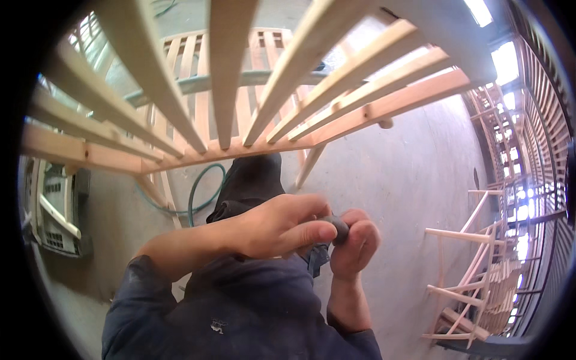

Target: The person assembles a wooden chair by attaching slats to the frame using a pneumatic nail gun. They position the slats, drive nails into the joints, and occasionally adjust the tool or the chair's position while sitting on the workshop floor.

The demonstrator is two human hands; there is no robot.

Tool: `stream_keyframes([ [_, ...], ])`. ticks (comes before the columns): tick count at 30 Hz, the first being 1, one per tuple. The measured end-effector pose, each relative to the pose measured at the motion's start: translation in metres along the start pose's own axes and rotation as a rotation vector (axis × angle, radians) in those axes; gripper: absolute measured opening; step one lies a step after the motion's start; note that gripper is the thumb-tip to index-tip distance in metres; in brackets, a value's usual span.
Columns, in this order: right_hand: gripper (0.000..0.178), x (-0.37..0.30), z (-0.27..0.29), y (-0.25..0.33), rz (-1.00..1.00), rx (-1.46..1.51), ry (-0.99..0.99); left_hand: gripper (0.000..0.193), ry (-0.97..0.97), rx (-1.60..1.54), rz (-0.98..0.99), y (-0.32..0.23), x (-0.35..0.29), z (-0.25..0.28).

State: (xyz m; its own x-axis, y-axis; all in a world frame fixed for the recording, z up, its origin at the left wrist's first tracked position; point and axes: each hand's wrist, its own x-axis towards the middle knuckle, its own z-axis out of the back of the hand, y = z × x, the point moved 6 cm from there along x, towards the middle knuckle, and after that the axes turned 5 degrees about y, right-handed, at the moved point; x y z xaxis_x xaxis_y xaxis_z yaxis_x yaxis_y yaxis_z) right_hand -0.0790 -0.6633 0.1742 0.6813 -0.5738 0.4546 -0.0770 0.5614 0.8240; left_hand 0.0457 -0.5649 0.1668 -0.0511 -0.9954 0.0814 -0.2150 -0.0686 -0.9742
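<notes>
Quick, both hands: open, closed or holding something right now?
Left hand: closed, holding a dark rounded object.
Right hand: curled against the same object; whether it grips cannot be told.

L hand (287, 227), R hand (356, 241) gripping dk obj (340, 230); slatted wd frame (227, 96) ahead, hose (192, 199) on flr (408, 180).

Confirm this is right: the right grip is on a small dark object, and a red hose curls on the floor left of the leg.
The colour is wrong: the head view shows a green hose curling on the floor left of the leg. The right grip is on a small dark object.
</notes>
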Motion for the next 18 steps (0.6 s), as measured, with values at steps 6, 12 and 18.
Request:
stream_keyframes([
  [6, 0.045, -0.037, -0.051, -0.049, -0.509, 0.469, 0.038, 0.045, -0.031, -0.419, 0.078, 0.058, -0.021, 0.030],
  [12, 0.047, -0.048, -0.063, -0.068, -0.537, 0.469, 0.028, 0.042, -0.091, -0.557, 0.080, 0.091, -0.023, 0.037],
  [18, 0.044, -0.054, -0.042, -0.068, -0.140, -0.095, -0.055, 0.041, -0.069, -0.589, 0.160, 0.110, -0.008, 0.030],
])
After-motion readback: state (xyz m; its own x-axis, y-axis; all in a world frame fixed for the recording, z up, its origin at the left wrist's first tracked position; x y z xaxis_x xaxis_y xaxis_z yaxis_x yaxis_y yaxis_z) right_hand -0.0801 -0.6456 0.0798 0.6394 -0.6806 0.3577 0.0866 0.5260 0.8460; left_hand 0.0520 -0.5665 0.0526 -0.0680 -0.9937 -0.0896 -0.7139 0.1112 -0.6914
